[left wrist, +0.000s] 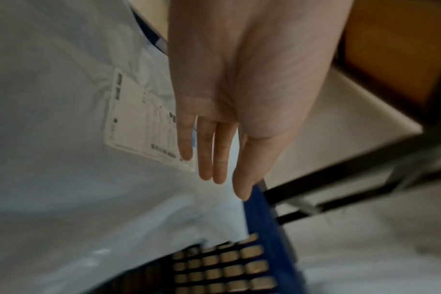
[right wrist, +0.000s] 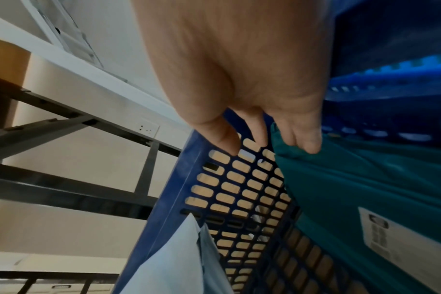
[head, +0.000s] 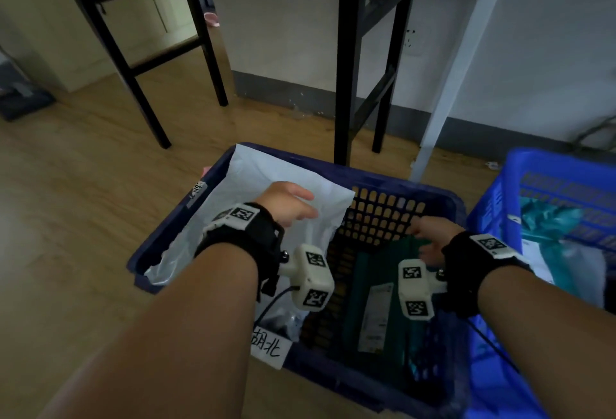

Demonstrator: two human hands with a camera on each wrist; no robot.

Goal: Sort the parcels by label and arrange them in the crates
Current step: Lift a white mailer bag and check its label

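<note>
Dark blue crate (head: 443, 205) on the floor: left hand (head: 286, 203), fingers straight, rests on the white parcel (head: 253, 181) inside; right hand (head: 430, 240) pinches the green parcel (head: 376, 265) (label upward) beside it.

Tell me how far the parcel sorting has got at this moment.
Done: a white parcel and a green parcel sit in the dark blue crate, and more parcels lie in the lighter blue crate. In hand: the left hand rests open on the white parcel; the right hand pinches the green parcel's top edge. Left: settling both; no unsorted parcels are in view.
</note>
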